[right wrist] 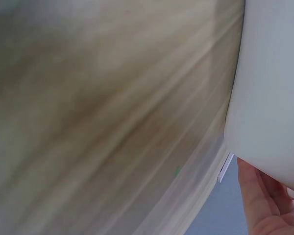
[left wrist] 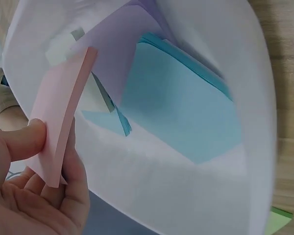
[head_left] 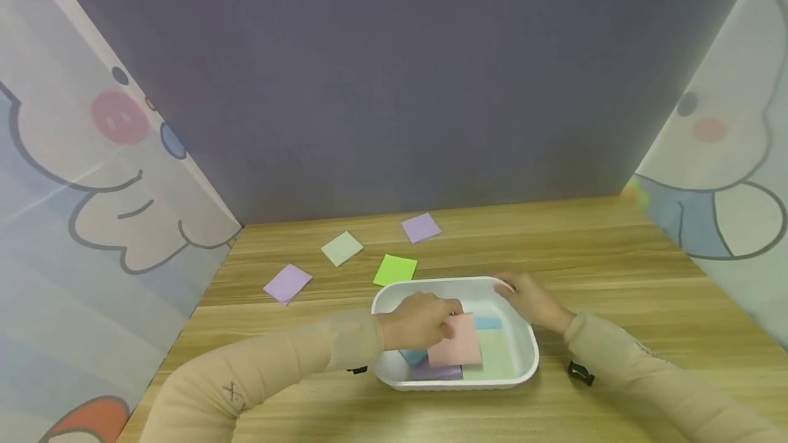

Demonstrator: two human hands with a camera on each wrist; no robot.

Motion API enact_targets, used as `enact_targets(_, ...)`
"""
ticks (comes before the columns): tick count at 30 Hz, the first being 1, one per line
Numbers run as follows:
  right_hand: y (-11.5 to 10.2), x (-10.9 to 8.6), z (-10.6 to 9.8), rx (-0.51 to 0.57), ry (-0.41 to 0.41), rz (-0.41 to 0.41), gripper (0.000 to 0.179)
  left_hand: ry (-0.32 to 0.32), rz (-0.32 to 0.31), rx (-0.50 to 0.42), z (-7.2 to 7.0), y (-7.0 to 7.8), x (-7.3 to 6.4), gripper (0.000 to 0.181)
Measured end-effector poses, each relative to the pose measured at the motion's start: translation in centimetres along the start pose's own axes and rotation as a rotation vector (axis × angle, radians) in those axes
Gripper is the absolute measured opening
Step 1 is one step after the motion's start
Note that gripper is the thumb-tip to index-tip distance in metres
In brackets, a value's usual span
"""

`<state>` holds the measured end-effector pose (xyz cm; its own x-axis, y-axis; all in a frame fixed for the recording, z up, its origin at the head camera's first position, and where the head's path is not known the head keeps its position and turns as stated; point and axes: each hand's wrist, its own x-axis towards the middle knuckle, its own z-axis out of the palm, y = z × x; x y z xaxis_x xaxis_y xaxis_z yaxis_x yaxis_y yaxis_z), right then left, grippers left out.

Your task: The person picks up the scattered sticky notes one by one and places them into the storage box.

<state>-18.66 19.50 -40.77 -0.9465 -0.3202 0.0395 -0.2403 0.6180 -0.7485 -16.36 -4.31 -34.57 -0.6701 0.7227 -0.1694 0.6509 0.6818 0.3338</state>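
My left hand [head_left: 421,321] pinches a pink sticky-note pad [head_left: 455,342] between thumb and fingers, over the white plastic basin [head_left: 533,354]. Inside the basin lie blue pads [left wrist: 181,103], a purple pad [head_left: 436,370] and a pale green pad [head_left: 496,357]. In the left wrist view the pink pad stands tilted on edge, its thickness showing. At the basin's far right corner my right hand [head_left: 529,298] grips the rim, fingers outside the wall [right wrist: 269,98].
Beyond the basin, on the wooden table [head_left: 603,251], lie a bright green pad [head_left: 395,270], a pale green pad [head_left: 342,249] and two purple pads, one at left [head_left: 288,284] and one farther back [head_left: 421,227]. A grey panel [head_left: 394,87] rises behind the table.
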Motion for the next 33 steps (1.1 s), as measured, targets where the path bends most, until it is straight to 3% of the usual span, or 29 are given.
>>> enact_targets(9,0.0,0.0,0.0,-0.002,0.010,0.000,0.027,-0.109,-0.060,-0.012,1.0,0.4,0.6,0.033)
enact_targets(18,0.1,0.0,0.1,-0.002,0.014,-0.001,0.027,-0.100,-0.033,0.098,1.3,0.5,1.9,0.027)
enact_targets(24,0.0,-0.1,0.2,0.016,0.014,0.009,0.028,-0.126,-0.036,0.236,1.1,0.6,2.2,0.016)
enact_targets(33,-0.1,-0.2,0.2,0.033,0.005,0.031,0.029,-0.144,-0.006,0.444,1.9,0.7,2.8,0.021)
